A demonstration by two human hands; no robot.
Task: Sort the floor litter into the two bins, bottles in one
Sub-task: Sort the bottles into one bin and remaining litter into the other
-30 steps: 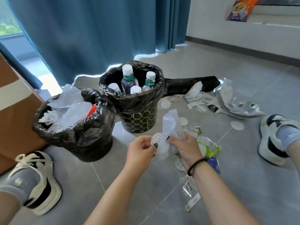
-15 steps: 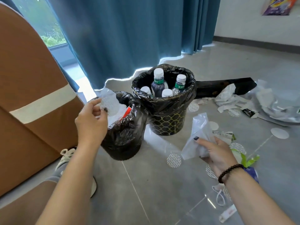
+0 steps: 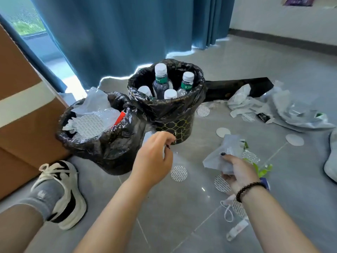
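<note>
A crumpled plastic bag (image 3: pixel 225 154), judged light, limp and slippery, is being held bunched in the right hand (image 3: pixel 237 172) above the floor (image 3: pixel 182 207), its grip curled round the gathered middle, while the left hand (image 3: pixel 155 159) is hanging loosely curled, seemingly empty, near the litter bin (image 3: pixel 109 148).

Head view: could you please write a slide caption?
Right hand grips a clear bag beside bottle bin; left hand hovers empty.

Grey tiled floor (image 3: pixel 273 73), two black-lined bins (image 3: pixel 102 143) (image 3: pixel 171 114) touching, white round discs (image 3: pixel 178 173) scattered, crumpled white wrappers (image 3: pixel 295 114) at right, flat black strip (image 3: pixel 237 86) behind bins, cardboard box (image 3: pixel 23 125) left, sneaker (image 3: pixel 62 194)
</note>
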